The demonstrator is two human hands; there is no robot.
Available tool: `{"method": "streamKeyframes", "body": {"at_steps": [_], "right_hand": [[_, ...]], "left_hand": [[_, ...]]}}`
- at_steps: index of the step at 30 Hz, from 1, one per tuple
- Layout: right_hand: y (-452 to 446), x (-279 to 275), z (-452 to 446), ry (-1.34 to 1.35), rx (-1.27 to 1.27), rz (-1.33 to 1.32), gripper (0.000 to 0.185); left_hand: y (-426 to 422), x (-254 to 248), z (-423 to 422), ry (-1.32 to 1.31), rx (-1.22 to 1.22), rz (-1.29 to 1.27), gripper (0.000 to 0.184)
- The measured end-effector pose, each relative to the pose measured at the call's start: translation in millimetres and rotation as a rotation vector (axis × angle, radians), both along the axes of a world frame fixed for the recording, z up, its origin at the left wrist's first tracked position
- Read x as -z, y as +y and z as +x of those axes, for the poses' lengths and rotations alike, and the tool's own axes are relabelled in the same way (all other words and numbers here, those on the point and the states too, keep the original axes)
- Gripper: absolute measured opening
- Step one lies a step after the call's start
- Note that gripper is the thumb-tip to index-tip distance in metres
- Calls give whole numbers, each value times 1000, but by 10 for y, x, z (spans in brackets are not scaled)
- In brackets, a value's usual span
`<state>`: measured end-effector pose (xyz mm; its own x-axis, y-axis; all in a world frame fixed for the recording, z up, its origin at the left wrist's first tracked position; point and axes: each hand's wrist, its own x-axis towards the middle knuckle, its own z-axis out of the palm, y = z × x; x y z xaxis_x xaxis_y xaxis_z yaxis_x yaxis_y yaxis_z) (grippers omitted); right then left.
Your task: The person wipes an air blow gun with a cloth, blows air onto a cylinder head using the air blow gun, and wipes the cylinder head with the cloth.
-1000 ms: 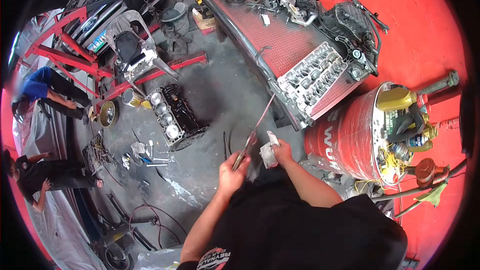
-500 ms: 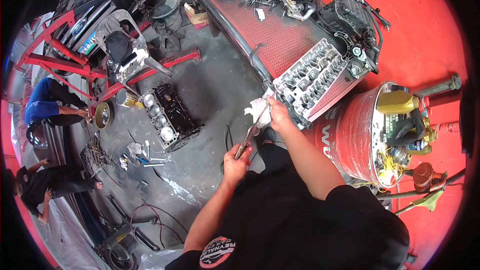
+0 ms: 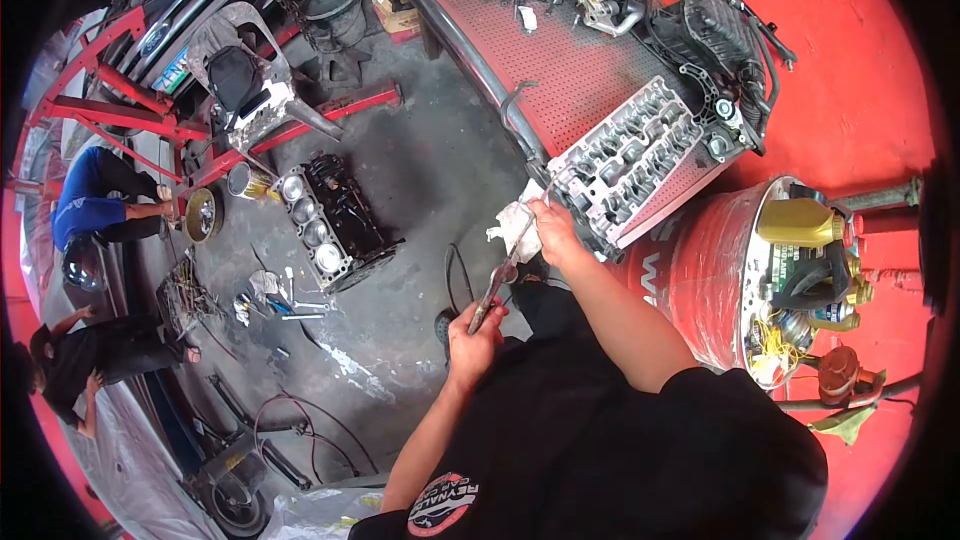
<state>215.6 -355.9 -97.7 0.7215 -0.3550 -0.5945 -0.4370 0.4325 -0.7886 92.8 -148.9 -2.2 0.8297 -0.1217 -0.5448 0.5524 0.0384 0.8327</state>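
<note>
While the left hand gripped the handle of a long tool, the right hand held a white rag against its thinner shaft. With rag and shaft together, the work seemed under way; how much was done or left could not be told. The tool hung above the floor, beside the tabletop, its long axis slanting away from the person, thin end pointing toward a metal engine part.

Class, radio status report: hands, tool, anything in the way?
Left hand gripping long tool. Right hand holding white cloth along it. Far end near cylinder head, contact unclear. Cloth and fingers partly hiding tool.
</note>
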Motion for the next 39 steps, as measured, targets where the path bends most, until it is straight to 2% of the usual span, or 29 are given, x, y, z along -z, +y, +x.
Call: {"method": "streamKeyframes", "body": {"at_steps": [6,8,10,12,16,18,20,23,25,26,28,31,34,36,37,39], "right_hand": [[28,-52,-9,-6,-46,-3,31],[43,-113,0,-25,-54,22,30],[57,-109,3,-10,-57,41,30],[64,-115,4,-15,-68,35,31],[40,-120,-16,-6,-99,-15,33],[12,-43,2,4,-112,-38,35],[-18,29,-14,13,-126,-57,38],[-45,-189,-46,63,-178,-114,40],[-85,-369,-89,111,-286,-327,45],[-116,-464,-108,111,-291,-329,45],[-232,-591,-214,179,-501,-469,49],[-431,-353,-473,177,-547,-513,47],[-574,-230,-601,151,-533,-579,44],[-658,-158,-632,182,-670,-727,45],[-670,-121,-620,94,-709,-845,45],[-645,-211,-592,86,-751,-879,42]], "left_hand": [[109,161,44,29,-10,-70,15],[162,297,68,130,-85,-262,13],[155,289,74,129,-106,-241,14],[154,344,65,179,-138,-344,15],[113,232,67,186,-136,-371,16],[75,132,94,142,-119,-302,16],[130,304,50,138,-110,-281,17],[135,253,78,105,-99,-258,20],[123,242,79,80,-103,-262,20],[141,292,76,100,-91,-241,20],[149,260,103,124,-84,-220,20],[120,170,99,91,-140,-206,19],[175,282,95,94,-59,-183,18],[191,322,100,133,-60,-234,18],[206,320,100,137,-65,-234,18],[220,310,145,167,-126,-364,23]]}}
